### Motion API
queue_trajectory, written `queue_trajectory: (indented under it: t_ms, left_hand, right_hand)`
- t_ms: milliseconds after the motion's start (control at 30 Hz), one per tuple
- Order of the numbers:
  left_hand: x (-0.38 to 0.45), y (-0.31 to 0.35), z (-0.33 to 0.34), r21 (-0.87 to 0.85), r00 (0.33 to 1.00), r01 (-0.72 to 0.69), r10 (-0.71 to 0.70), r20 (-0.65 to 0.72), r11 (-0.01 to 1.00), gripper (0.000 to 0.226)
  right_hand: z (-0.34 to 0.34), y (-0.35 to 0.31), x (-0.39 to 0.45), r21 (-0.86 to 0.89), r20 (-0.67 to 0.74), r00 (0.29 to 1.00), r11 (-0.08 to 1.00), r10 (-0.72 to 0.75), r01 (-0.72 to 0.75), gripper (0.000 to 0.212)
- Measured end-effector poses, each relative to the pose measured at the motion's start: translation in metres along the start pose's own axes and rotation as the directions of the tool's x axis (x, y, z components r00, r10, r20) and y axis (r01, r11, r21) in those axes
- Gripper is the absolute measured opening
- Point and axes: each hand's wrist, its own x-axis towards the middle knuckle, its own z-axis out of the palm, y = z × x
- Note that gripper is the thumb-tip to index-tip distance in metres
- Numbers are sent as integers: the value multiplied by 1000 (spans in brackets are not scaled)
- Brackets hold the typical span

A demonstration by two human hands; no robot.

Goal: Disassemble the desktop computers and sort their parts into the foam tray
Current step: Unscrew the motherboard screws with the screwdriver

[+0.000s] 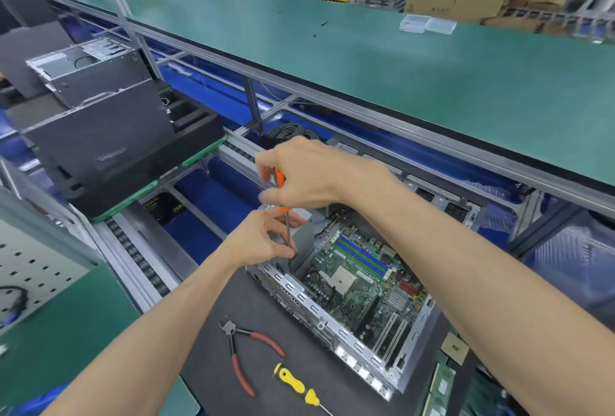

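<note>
— Where are the hands?
— Left hand (263,242) pinches the shaft of the orange screwdriver (283,205) at the open computer case (349,292)'s far-left corner; right hand (309,176) grips its handle.
— The foam tray (186,122)?
— Far left, on the conveyor, under stacked cases.

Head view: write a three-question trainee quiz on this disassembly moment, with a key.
1. True or false: the right hand grips the orange-handled screwdriver.
2. Which tool lies nearest the red-handled pliers on the black mat? A) yellow-handled screwdriver B) hammer C) tweezers
3. Fill in: the left hand steadies the screwdriver's ____ near the open computer case.

Key: 1 true; 2 A; 3 shaft
</note>
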Motion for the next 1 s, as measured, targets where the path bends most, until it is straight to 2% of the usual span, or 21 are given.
queue_trajectory:
  t_ms: [67,133,167,300,367,400,467,533,567,667,733,767,833,867,900,967,1000]
  left_hand:
    - [0,-1,0,-2,1000,15,-15,5,1000,15]
    - [0,-1,0,-1,1000,18,-18,8,1000,13]
    - [0,-2,0,-1,1000,16,-16,5,1000,13]
    - [1,-4,0,-36,1000,10,-10,11,999,15]
    - [1,-5,-1,-44,1000,25,-25,9,999,16]
    - [1,-5,0,-55,999,41,-41,3,998,17]
    - [0,-6,1,-86,998,68,-68,2,994,23]
    - [1,-6,1,-77,997,71,-71,5,995,23]
    - [1,-6,1,-61,998,64,-63,6,996,18]
    - [1,-4,0,-17,999,39,-39,16,999,17]
    - [1,-3,0,-17,1000,31,-31,7,999,18]
    - [1,-3,1,-31,999,35,-35,0,999,19]
    - [0,-2,1,-70,999,46,-46,1,996,21]
    - [-1,-2,1,-81,999,52,-52,8,995,23]
    - [-1,-1,1,-85,998,58,-58,11,995,25]
    - [-2,1,1,-67,998,60,-60,1,996,20]
    - [-2,1,1,-41,999,51,-51,-1,998,18]
  right_hand:
    - [4,-1,3,-176,-82,994,980,79,-92,35]
    - [8,-1,7,-174,-95,995,983,41,-57,21]
    - [7,-1,7,-124,-66,998,992,10,-18,9]
    - [4,3,1,233,26,998,971,-53,46,39]
    - [8,3,-1,286,-35,999,958,-31,39,29]
    - [11,4,0,249,-81,997,968,5,16,23]
    - [18,2,3,51,-163,985,998,51,-43,30]
    - [24,1,9,-38,-198,980,999,10,-18,18]
    - [22,0,9,1,-174,985,1000,-18,18,9]
    - [11,3,4,216,-23,999,976,-35,40,33]
    - [7,5,2,204,-22,999,978,-34,37,27]
    - [9,5,3,111,-64,998,994,-7,14,19]
    - [12,2,5,-170,-162,984,981,70,-98,37]
    - [14,0,6,-235,-180,981,964,80,-121,38]
    - [16,-2,7,-236,-181,982,966,60,-103,31]
    - [15,-3,9,-110,-109,994,994,11,-23,9]
    - [12,-3,7,-6,-59,998,1000,-5,5,14]
